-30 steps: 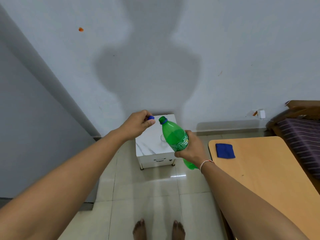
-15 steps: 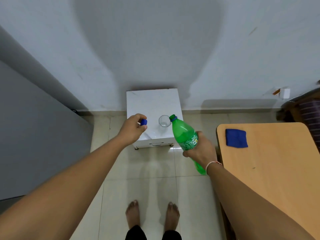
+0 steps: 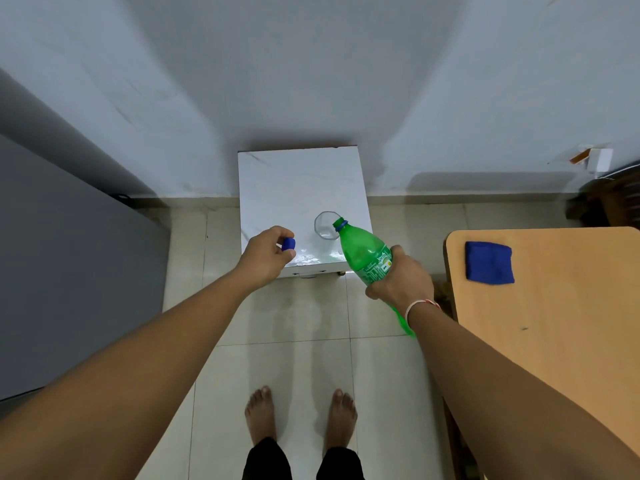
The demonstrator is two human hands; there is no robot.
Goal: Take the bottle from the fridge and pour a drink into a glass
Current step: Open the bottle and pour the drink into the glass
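Just right of the frame's centre, the right hand (image 3: 401,284) wraps its fingers tightly around the middle of the green bottle (image 3: 367,252), over the label, and tilts the open neck toward the clear glass (image 3: 326,225) on the white stand (image 3: 294,181). To the left of the glass, the left hand (image 3: 268,254) pinches the blue cap (image 3: 288,243) between thumb and fingertips. The bottle is thin plastic, probably fairly light, and will dent if squeezed, so a mid-body hold with the weight resting against the palm suits a slow pour. If chilled, it may be slippery. The glass is small, breakable and easily tipped by a nudge from the neck. The label appears to read "Sprite", though the smaller print is too fine to make out.
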